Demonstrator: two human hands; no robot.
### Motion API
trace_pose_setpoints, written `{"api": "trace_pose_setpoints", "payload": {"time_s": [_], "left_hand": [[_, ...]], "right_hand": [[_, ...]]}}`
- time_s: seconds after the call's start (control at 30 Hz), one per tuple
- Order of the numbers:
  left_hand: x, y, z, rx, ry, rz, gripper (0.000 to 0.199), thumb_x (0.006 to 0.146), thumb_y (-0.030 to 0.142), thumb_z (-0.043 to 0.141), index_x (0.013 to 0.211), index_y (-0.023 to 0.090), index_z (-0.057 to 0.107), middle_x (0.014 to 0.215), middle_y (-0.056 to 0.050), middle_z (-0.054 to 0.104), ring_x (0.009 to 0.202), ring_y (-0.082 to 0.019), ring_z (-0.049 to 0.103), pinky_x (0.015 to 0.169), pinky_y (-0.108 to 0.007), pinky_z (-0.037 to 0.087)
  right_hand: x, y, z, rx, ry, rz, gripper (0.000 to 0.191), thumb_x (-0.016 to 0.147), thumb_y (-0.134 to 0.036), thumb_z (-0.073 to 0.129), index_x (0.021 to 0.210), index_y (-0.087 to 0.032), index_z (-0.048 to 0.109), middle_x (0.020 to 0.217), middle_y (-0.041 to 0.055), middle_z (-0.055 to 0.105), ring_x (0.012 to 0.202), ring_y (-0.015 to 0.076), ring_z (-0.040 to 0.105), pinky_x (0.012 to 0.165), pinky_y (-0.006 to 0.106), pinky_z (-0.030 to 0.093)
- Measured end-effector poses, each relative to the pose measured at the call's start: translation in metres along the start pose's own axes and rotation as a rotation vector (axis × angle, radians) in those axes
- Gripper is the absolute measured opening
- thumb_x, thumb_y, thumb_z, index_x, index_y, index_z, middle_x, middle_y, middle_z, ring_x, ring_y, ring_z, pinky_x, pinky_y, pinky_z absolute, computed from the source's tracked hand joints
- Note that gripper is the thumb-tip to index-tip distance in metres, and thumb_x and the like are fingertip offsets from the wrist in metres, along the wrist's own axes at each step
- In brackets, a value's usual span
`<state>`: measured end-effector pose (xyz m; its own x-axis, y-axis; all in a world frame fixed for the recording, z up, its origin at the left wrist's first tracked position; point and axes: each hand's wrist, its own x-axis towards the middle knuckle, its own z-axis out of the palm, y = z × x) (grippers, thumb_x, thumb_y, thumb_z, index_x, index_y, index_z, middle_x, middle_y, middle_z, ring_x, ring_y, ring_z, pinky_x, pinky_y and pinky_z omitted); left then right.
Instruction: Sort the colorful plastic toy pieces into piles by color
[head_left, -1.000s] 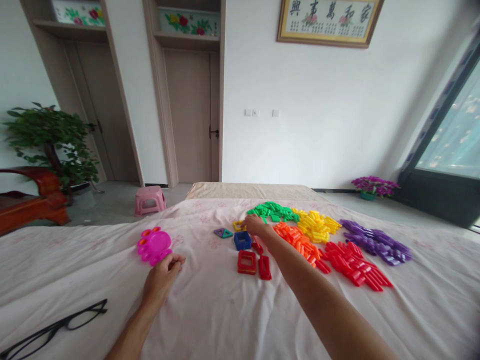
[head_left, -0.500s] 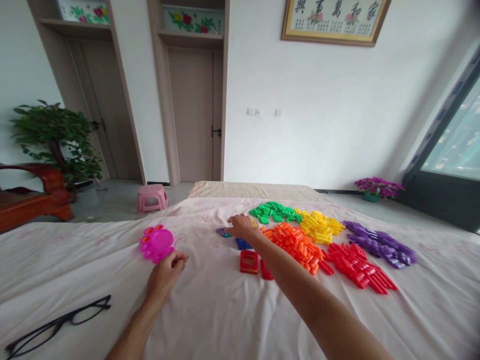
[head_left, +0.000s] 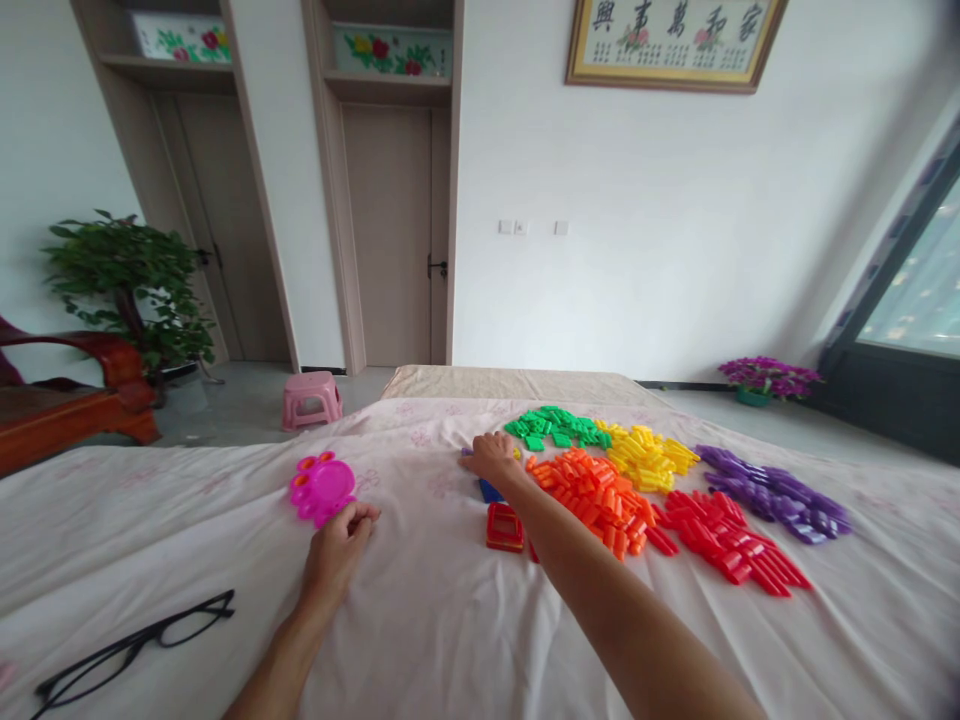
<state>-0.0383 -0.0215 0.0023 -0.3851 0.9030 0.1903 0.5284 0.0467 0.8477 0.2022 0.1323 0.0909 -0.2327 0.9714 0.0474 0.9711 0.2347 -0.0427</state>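
My left hand (head_left: 343, 540) rests on the cloth with its fingers curled together, at the lower edge of a bright pink paw-shaped tray (head_left: 332, 482). Whether anything is inside those fingers is hidden. Farther forward, my right hand (head_left: 491, 456) bends its fingers down over a small flat purple piece (head_left: 466, 452), of which only a sliver shows by the fingertips. A dark blue flat piece (head_left: 491, 491) lies just below this hand, and a bit of yellow shows at its right side. Nearer me is a red square frame piece (head_left: 505, 527); another red piece is mostly behind my right forearm.
Sorted plastic pieces lie in heaps to the right: green (head_left: 559, 426), yellow (head_left: 646, 458), orange (head_left: 596, 498), red (head_left: 731, 540) and purple (head_left: 772, 492). Black-framed glasses (head_left: 139, 645) lie at lower left. A pink stool (head_left: 313, 400) stands on the floor beyond the cloth-covered surface.
The teal and purple piece, earlier sticking out left of my right fingertips, is now mostly covered by that hand. My left hand stays by the pink tray. The view has shifted slightly.
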Motion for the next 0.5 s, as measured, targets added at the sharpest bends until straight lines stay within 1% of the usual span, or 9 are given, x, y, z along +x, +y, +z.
{"api": "trace_pose_setpoints", "payload": {"time_s": [0.03, 0.1, 0.17, 0.2, 0.27, 0.33, 0.37, 0.43, 0.5], "left_hand": [[-0.001, 0.003, -0.003, 0.048, 0.064, 0.020, 0.026, 0.085, 0.031, 0.047, 0.097, 0.021, 0.068, 0.101, -0.006, 0.075, 0.093, -0.021, 0.071, 0.086, -0.031, 0.052], [-0.002, 0.008, -0.011, 0.219, 0.207, 0.089, 0.030, 0.087, 0.027, 0.045, 0.105, 0.021, 0.068, 0.111, -0.008, 0.073, 0.104, -0.022, 0.067, 0.094, -0.033, 0.049], [-0.003, 0.010, -0.016, 0.449, 0.322, 0.132, 0.037, 0.087, 0.023, 0.044, 0.115, 0.019, 0.067, 0.122, -0.012, 0.069, 0.117, -0.026, 0.061, 0.102, -0.037, 0.044], [-0.004, 0.010, -0.017, 0.559, 0.350, 0.125, 0.040, 0.087, 0.023, 0.045, 0.120, 0.018, 0.066, 0.129, -0.014, 0.065, 0.121, -0.028, 0.057, 0.104, -0.040, 0.042], [-0.005, 0.007, -0.017, 0.732, 0.350, 0.056, 0.045, 0.088, 0.027, 0.048, 0.130, 0.018, 0.063, 0.139, -0.016, 0.058, 0.126, -0.031, 0.053, 0.105, -0.044, 0.040], [-0.005, 0.003, -0.014, 0.824, 0.306, -0.011, 0.049, 0.089, 0.031, 0.048, 0.135, 0.021, 0.060, 0.145, -0.017, 0.053, 0.126, -0.033, 0.052, 0.104, -0.047, 0.040], [-0.004, 0.001, -0.013, 0.848, 0.282, -0.021, 0.049, 0.091, 0.033, 0.046, 0.137, 0.022, 0.059, 0.146, -0.017, 0.051, 0.125, -0.033, 0.053, 0.103, -0.048, 0.040], [-0.003, -0.001, -0.012, 0.866, 0.254, -0.008, 0.048, 0.093, 0.036, 0.043, 0.135, 0.020, 0.060, 0.144, -0.019, 0.051, 0.123, -0.033, 0.054, 0.100, -0.047, 0.042], [-0.001, 0.000, -0.013, 0.858, 0.236, 0.021, 0.046, 0.094, 0.038, 0.041, 0.129, 0.019, 0.063, 0.140, -0.019, 0.055, 0.116, -0.034, 0.058, 0.095, -0.046, 0.045]], "right_hand": [[-0.004, 0.002, -0.004, 0.005, 0.022, 0.005, 0.049, 0.088, -0.050, 0.058, 0.113, -0.010, 0.072, 0.122, 0.0223, 0.066, 0.120, 0.0366, 0.055, 0.095, 0.044, 0.039], [-0.017, 0.008, -0.012, 0.035, 0.096, 0.001, 0.044, 0.093, -0.048, 0.051, 0.113, -0.016, 0.072, 0.120, 0.0167, 0.068, 0.118, 0.0325, 0.057, 0.093, 0.039, 0.040], [-0.040, 0.014, -0.017, 0.101, 0.197, -0.053, 0.035, 0.095, -0.041, 0.048, 0.113, -0.022, 0.072, 0.115, 0.0107, 0.071, 0.111, 0.0264, 0.060, 0.089, 0.033, 0.040], [-0.055, 0.018, -0.017, 0.140, 0.249, -0.104, 0.032, 0.096, -0.036, 0.047, 0.112, -0.024, 0.072, 0.111, 0.0084, 0.072, 0.107, 0.0234, 0.062, 0.087, 0.031, 0.040], [-0.092, 0.024, -0.013, 0.203, 0.324, -0.241, 0.028, 0.096, -0.027, 0.047, 0.106, -0.025, 0.073, 0.101, 0.0057, 0.073, 0.098, 0.0190, 0.063, 0.085, 0.028, 0.039], [-0.132, 0.031, -0.006, 0.234, 0.360, -0.386, 0.026, 0.096, -0.023, 0.048, 0.101, -0.024, 0.073, 0.092, 0.0048, 0.072, 0.091, 0.0173, 0.062, 0.087, 0.028, 0.039], [-0.151, 0.035, -0.001, 0.241, 0.371, -0.448, 0.025, 0.095, -0.023, 0.049, 0.098, -0.024, 0.073, 0.089, 0.0049, 0.072, 0.087, 0.0174, 0.062, 0.086, 0.029, 0.039], [-0.182, 0.045, 0.008, 0.259, 0.405, -0.523, 0.025, 0.096, -0.024, 0.048, 0.096, -0.025, 0.073, 0.085, 0.0056, 0.071, 0.083, 0.0184, 0.061, 0.083, 0.031, 0.040], [-0.202, 0.057, 0.016, 0.281, 0.434, -0.529, 0.026, 0.098, -0.026, 0.045, 0.098, -0.026, 0.072, 0.085, 0.0060, 0.070, 0.081, 0.0194, 0.062, 0.079, 0.033, 0.041]]}}
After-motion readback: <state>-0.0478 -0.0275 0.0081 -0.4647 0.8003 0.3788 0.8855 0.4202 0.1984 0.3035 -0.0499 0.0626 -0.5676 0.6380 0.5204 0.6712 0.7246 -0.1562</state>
